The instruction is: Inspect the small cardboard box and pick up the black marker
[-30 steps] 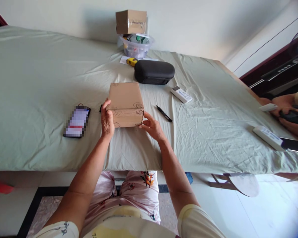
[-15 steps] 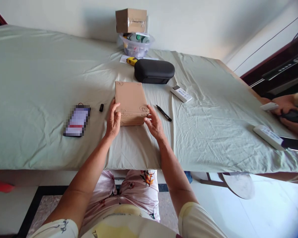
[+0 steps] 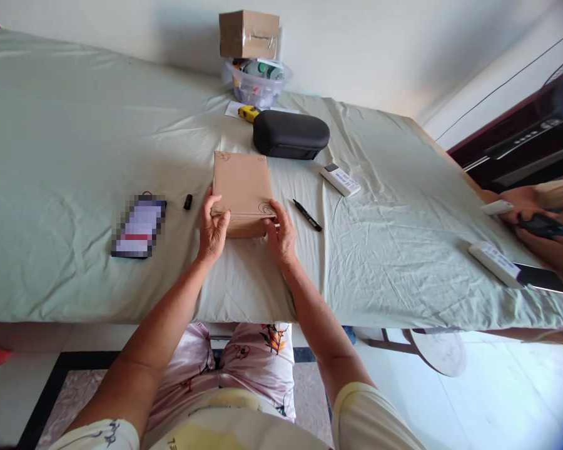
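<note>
A small brown cardboard box point(image 3: 242, 182) lies flat on the cloth-covered table, with curly black drawings at its top corners. My left hand point(image 3: 213, 236) grips its near left corner, thumb at the front edge and fingers along the side. On the near right corner, my right hand point(image 3: 282, 235) is closed the same way, its fingertips at the top edge and thumb on the front. To the right lies an uncapped black marker point(image 3: 307, 215). Its likely cap point(image 3: 188, 202), a short black piece, lies to the left of the box.
A phone point(image 3: 139, 230) with a blurred screen lies at left. Behind the box are a black case point(image 3: 291, 134), a yellow tape measure point(image 3: 249, 113) and a plastic basket point(image 3: 258, 94) under another carton point(image 3: 249, 34). A white device point(image 3: 340, 179) lies right; another person's hands point(image 3: 535, 219) hold a dark object.
My right hand has closed in on the box's right corner, its fingers now against the edge. My left hand stays on the box. The view has shifted slightly.
</note>
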Demonstrator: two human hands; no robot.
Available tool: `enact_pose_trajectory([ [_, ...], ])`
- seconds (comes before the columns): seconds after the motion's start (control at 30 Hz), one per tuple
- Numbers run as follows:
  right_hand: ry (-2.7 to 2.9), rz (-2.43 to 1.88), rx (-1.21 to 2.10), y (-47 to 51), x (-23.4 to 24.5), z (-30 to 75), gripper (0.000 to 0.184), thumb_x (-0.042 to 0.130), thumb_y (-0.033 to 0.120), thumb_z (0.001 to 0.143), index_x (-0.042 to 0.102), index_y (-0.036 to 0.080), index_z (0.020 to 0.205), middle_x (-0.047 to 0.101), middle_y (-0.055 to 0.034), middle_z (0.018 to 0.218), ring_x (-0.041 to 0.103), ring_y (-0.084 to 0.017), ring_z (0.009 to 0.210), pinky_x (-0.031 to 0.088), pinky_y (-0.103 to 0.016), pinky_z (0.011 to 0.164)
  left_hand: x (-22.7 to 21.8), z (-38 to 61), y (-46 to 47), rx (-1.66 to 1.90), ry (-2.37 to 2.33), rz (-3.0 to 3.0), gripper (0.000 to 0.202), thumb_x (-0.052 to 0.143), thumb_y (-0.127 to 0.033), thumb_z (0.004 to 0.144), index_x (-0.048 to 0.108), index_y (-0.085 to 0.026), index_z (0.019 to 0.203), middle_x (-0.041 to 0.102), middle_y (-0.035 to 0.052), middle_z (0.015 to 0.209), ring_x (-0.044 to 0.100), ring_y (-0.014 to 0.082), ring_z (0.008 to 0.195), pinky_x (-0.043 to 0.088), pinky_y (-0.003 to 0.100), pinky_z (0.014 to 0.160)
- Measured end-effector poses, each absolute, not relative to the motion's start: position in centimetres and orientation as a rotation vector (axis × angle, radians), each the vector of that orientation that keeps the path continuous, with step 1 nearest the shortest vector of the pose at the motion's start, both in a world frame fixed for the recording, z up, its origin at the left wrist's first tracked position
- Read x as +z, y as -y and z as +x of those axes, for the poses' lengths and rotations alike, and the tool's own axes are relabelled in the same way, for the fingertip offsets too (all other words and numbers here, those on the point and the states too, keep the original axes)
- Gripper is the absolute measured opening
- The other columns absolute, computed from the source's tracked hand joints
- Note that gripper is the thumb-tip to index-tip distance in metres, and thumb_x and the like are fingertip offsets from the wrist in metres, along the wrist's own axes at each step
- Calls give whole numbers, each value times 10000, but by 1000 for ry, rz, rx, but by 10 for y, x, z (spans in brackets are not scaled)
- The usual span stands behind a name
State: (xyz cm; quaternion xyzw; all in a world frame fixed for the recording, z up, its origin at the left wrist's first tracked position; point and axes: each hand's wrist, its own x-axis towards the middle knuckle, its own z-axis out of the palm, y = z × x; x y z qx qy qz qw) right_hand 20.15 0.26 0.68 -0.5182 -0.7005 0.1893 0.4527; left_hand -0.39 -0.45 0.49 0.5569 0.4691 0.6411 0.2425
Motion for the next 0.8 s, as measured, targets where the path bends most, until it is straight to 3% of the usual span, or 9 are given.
enact_pose_trajectory([
  [0.17,1708,-1313,558,0,11,197,606,454,567,1064,475,322,1618,637,-141,1468,681,-264,1032,640,-468,932,5,-4,3,1761,-1258,1488,643,537,-760,976,514,-259,1378,567,151,1539,544,295,1453,416,441,1235],
  [0.27,1729,-1267,588,0,13,199,642,523,591,1031,464,335,1616,615,-138,1503,668,-251,1018,648,-431,879,6,-5,4,1762,-1262,1502,629,534,-757,978,524,-261,1364,581,140,1516,561,290,1427,424,437,1225],
  [0.5,1650,-1296,515,6,14,190,584,528,562,1024,544,326,1558,687,-116,1347,678,-229,953,643,-390,802,7,-6,5,1783,-1275,1526,607,525,-735,990,544,-247,1351,607,132,1476,579,294,1388,438,434,1209],
  [0.6,1666,-1243,573,0,10,200,646,500,636,1023,537,292,1568,710,-124,1326,701,-234,962,640,-435,904,8,-7,4,1788,-1269,1548,606,526,-733,994,547,-245,1352,592,140,1511,563,294,1424,435,435,1225],
  [0.67,1689,-1234,598,-9,8,218,645,449,651,1039,548,280,1557,749,-120,1253,712,-270,1090,597,-495,1041,9,-9,3,1792,-1245,1551,610,542,-732,989,548,-245,1357,581,148,1534,552,298,1448,433,445,1235],
  [0.8,1566,-1620,286,-26,2,260,492,527,517,1009,687,252,1392,665,-187,1414,566,-380,1388,446,-655,1171,9,-11,3,1775,-1197,1557,594,551,-715,996,551,-254,1370,575,151,1554,555,303,1464,433,459,1243],
])
